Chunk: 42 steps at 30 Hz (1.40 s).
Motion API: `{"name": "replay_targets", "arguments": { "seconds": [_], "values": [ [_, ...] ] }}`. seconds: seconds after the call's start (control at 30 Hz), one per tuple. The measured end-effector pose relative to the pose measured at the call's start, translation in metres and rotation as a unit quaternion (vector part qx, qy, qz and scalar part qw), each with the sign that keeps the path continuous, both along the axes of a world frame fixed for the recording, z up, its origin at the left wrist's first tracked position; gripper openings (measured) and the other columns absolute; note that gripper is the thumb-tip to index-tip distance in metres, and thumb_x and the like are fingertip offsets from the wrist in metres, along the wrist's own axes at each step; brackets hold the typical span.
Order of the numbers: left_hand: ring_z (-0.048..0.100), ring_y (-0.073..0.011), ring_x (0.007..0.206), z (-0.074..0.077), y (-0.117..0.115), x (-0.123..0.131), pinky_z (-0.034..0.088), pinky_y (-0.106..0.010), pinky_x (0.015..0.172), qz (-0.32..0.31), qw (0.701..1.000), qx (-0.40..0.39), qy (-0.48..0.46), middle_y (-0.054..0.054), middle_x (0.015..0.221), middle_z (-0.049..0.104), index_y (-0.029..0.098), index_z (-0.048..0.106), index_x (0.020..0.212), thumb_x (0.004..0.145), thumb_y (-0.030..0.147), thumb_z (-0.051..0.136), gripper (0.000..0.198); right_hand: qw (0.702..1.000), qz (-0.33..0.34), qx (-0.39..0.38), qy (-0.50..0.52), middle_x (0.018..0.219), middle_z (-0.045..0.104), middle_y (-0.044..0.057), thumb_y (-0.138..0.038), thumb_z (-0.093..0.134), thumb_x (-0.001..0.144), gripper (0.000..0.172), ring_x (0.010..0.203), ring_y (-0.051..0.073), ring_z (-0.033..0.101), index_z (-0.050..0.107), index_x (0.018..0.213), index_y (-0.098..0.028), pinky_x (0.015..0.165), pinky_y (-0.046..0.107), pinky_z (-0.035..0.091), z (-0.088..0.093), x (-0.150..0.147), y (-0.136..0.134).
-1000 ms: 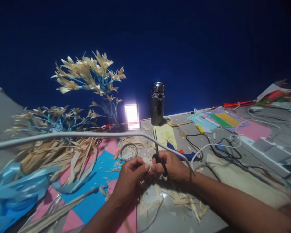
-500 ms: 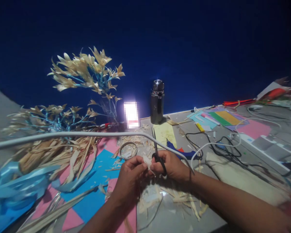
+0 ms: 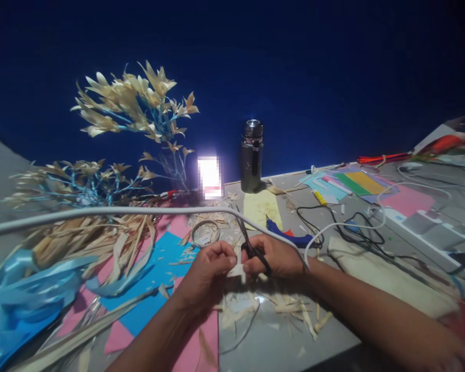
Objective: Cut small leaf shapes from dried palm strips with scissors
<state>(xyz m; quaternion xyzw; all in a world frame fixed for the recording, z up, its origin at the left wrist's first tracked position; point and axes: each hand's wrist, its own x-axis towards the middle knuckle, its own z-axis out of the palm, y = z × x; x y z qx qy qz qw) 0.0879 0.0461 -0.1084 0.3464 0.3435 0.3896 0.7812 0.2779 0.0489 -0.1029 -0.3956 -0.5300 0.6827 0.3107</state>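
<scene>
A craft workspace: scissors [image 3: 244, 231], glue gun [image 3: 302, 241], coloured sheets [image 3: 151, 281], handmade flowers [image 3: 139, 98].

Behind the grey tabletop [image 3: 269, 343] before me stands a deep blue wall [image 3: 313, 77], nearly black toward its upper right; low against it, a white glare [image 3: 210, 173] casts a violet halo.

I watch the left grip [image 3: 210, 267] and right grip [image 3: 277, 256] hold a pale scrap [image 3: 236, 270] between them; the right also holds scissors [image 3: 245, 235], blades pointing away. Beyond, a flask [image 3: 251, 165] stands on the littered surface [image 3: 265, 346].
</scene>
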Motion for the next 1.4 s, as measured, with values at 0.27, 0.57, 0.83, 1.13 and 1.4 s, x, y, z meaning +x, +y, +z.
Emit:
{"name": "replay_targets", "arguments": {
  "seconds": [0.27,0.57,0.83,1.13,1.4],
  "values": [
    [0.057,-0.0107,0.048,-0.008,-0.002,-0.001,0.044,-0.023,0.051,-0.055,0.998,-0.028,0.033,-0.002,0.061,0.065,0.013,0.068,0.073,0.063,0.023,0.089,0.025,0.998,-0.046,0.039,-0.017,0.067,0.065,-0.001,-0.025,0.078,0.067,0.022,0.061,0.011,0.059,0.066,0.082,-0.013,0.057,0.021,0.042,0.001,0.009,0.006],
    [0.064,-0.0128,0.058,0.001,0.004,-0.002,0.051,-0.022,0.059,0.067,0.995,-0.058,-0.053,-0.003,0.065,0.068,0.014,0.067,0.073,0.062,0.016,0.090,0.025,0.985,-0.168,0.030,0.016,0.074,0.064,0.001,-0.051,0.079,0.073,0.042,0.059,0.010,0.057,0.064,0.088,-0.015,0.054,0.021,0.043,-0.005,-0.005,0.005],
    [0.065,-0.0131,0.063,0.002,0.013,-0.011,0.055,-0.023,0.057,0.221,0.966,-0.066,-0.115,-0.002,0.072,0.067,0.015,0.064,0.082,0.077,0.005,0.073,0.014,0.994,0.076,-0.083,-0.003,0.059,0.065,0.002,-0.035,0.067,0.076,0.022,0.044,0.011,0.056,0.065,0.076,-0.014,0.040,0.019,0.042,-0.006,-0.008,-0.010],
    [0.061,-0.0104,0.061,0.005,0.016,-0.011,0.056,-0.022,0.057,0.249,0.957,-0.075,-0.127,0.000,0.074,0.062,0.016,0.062,0.082,0.083,0.008,0.069,0.012,0.985,0.092,-0.140,-0.028,0.052,0.062,0.002,-0.027,0.066,0.073,0.022,0.037,0.008,0.050,0.059,0.056,-0.015,0.036,0.017,0.043,-0.005,-0.012,-0.014],
    [0.062,-0.0113,0.062,0.012,0.017,-0.012,0.056,-0.021,0.056,0.280,0.950,-0.089,-0.110,-0.001,0.074,0.062,0.016,0.062,0.082,0.085,0.005,0.066,0.012,0.987,0.081,-0.134,-0.048,0.052,0.062,0.001,-0.024,0.063,0.073,0.019,0.036,0.007,0.050,0.060,0.056,-0.014,0.036,0.016,0.044,-0.003,-0.013,-0.013]
  ]
}}
